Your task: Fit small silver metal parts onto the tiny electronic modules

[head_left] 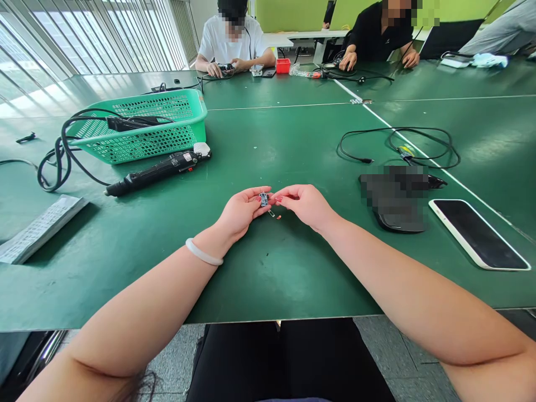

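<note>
My left hand (245,209) is closed around a small dark grey part with metallic detail (263,199), holding it between thumb and fingers just above the green table (268,273). My right hand (304,204) meets it from the right, thumb and forefinger pinched together at the part's edge. Whatever sits in that pinch is too small to name. Just below the fingertips a tiny pale metal piece (272,213) shows, and a small reddish bit (278,217) is beside it.
A green plastic basket (138,145) with cables stands at left, a black electric screwdriver (159,172) before it. Further left lies a stack of paper (44,226). At right are a black pouch (397,220), a phone (479,233) and a coiled cable (450,148). People sit across the table.
</note>
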Available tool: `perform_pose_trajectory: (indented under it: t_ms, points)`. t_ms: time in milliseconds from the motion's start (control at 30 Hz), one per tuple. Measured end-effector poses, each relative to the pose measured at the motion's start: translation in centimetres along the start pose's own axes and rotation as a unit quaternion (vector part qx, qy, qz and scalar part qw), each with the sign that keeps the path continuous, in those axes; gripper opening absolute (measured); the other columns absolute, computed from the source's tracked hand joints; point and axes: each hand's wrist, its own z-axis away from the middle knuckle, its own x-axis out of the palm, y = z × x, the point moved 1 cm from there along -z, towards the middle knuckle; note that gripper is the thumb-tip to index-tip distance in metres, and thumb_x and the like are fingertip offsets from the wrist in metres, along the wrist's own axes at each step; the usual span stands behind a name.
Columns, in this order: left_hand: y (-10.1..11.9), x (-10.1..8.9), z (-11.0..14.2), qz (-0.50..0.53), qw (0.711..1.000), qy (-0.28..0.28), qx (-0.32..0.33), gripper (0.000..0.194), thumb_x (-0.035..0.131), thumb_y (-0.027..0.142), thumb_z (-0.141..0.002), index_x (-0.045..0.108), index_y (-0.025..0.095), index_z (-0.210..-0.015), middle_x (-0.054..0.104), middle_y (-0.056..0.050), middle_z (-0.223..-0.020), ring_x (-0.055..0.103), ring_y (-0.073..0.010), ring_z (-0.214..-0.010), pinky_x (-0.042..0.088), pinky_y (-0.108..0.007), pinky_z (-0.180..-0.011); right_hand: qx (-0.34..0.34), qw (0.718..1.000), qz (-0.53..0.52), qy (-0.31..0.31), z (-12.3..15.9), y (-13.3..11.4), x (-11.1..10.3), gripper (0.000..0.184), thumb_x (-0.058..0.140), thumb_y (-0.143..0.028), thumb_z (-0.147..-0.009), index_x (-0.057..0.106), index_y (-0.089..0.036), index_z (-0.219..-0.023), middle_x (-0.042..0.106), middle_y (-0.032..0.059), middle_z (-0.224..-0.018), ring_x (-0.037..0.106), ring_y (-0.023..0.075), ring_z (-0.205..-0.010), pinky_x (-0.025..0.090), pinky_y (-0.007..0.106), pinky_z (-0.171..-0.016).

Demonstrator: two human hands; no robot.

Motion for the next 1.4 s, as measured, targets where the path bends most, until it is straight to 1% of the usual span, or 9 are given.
perform_pose_trajectory:
  t_ms: [267,433,533,667,767,867,967,1200,1400]
  points:
    - [-0.2,0.0,0.2,-0.015,0.999,-0.05,-0.002,0.011,0.055,0.006,-0.086,0.062,0.013,-0.089,0.07,-0.002,-0.085,0.066,-0.0081,-0.079,0.052,-0.034,-0.092,-0.025,0.997,-0.07,0.019,0.2,-0.1,0.2,0.018,0.068,-0.032,-0.078,0.076,-0.019,-0.087,0.074,0.0049,-0.084,0.066,0.0158,-0.079,0.05,0.032,-0.078]
    - [-0.1,0.0,0.3,-0.011,0.997,-0.078,-0.009,0.01,0.062,0.009,-0.083,0.06,0.014,-0.091,0.071,-0.002,-0.082,0.067,-0.0089,-0.077,0.054,-0.028,-0.084,-0.053,0.997,0.018,0.048,0.4,-0.3,0.2,0.015,0.068,-0.03,-0.078,0.078,-0.023,-0.086,0.068,0.0027,-0.082,0.063,0.015,-0.078,0.049,0.032,-0.078]
    - [-0.1,0.1,0.3,-0.009,0.997,-0.076,-0.01,0.013,0.059,0.007,-0.084,0.061,0.014,-0.094,0.071,-0.003,-0.082,0.067,-0.0085,-0.074,0.054,-0.028,-0.083,-0.08,0.991,0.085,0.058,0.6,-0.5,0.3,0.017,0.064,-0.031,-0.082,0.078,-0.023,-0.088,0.063,0.0019,-0.077,0.059,0.0142,-0.075,0.047,0.031,-0.073]
    - [-0.1,0.3,0.3,-0.006,0.997,-0.074,-0.013,0.019,0.058,0.006,-0.085,0.063,0.014,-0.101,0.071,-0.005,-0.085,0.069,-0.0112,-0.077,0.054,-0.032,-0.087,-0.096,0.988,0.099,0.071,0.7,-0.8,0.2,0.026,0.055,-0.032,-0.088,0.075,-0.022,-0.101,0.067,0.0036,-0.083,0.059,0.0151,-0.08,0.046,0.03,-0.074]
    - [0.0,0.1,0.1,-0.003,0.999,-0.032,0.008,0.02,0.057,0.006,-0.084,0.064,0.014,-0.101,0.071,-0.007,-0.097,0.069,-0.0116,-0.081,0.053,-0.033,-0.089,-0.075,0.987,0.111,0.089,0.5,-0.7,-0.2,0.028,0.051,-0.03,-0.09,0.074,-0.02,-0.1,0.069,0.0045,-0.087,0.059,0.0148,-0.078,0.046,0.03,-0.074]
    - [0.2,-0.3,-0.2,-0.003,0.998,0.037,0.05,0.018,0.055,0.005,-0.085,0.064,0.014,-0.098,0.069,-0.006,-0.104,0.068,-0.0093,-0.083,0.052,-0.03,-0.091,-0.037,0.985,0.162,0.054,0.3,-0.3,-0.5,0.017,0.06,-0.027,-0.082,0.075,-0.02,-0.087,0.069,0.0029,-0.083,0.054,0.0131,-0.068,0.044,0.03,-0.069]
    - [0.2,-0.6,-0.4,-0.008,0.996,0.067,0.058,0.019,0.054,0.004,-0.085,0.064,0.014,-0.097,0.069,-0.005,-0.105,0.067,-0.0081,-0.082,0.052,-0.029,-0.092,-0.025,0.98,0.198,0.022,0.4,-0.1,-0.5,0.013,0.066,-0.025,-0.077,0.074,-0.021,-0.087,0.065,0.0006,-0.077,0.048,0.0114,-0.061,0.042,0.029,-0.064]
    - [-0.1,-0.2,-0.1,-0.012,0.999,0.013,0.038,0.024,0.06,0.002,-0.079,0.069,0.013,-0.099,0.071,-0.005,-0.091,0.067,-0.0094,-0.08,0.05,-0.033,-0.097,-0.155,0.954,0.256,0.022,1.1,-1.0,0.1,0.038,0.057,-0.017,-0.084,0.068,-0.029,-0.118,0.06,0.0015,-0.09,0.048,0.0114,-0.066,0.043,0.027,-0.066]
    - [-0.2,-0.2,-0.1,-0.033,0.998,-0.001,0.045,0.027,0.056,0.001,-0.081,0.069,0.012,-0.102,0.071,-0.005,-0.088,0.067,-0.0102,-0.077,0.051,-0.036,-0.095,-0.163,0.939,0.303,-0.008,1.3,-0.9,0.4,0.038,0.055,-0.016,-0.086,0.068,-0.031,-0.119,0.058,0.003,-0.095,0.053,0.013,-0.075,0.045,0.029,-0.073]
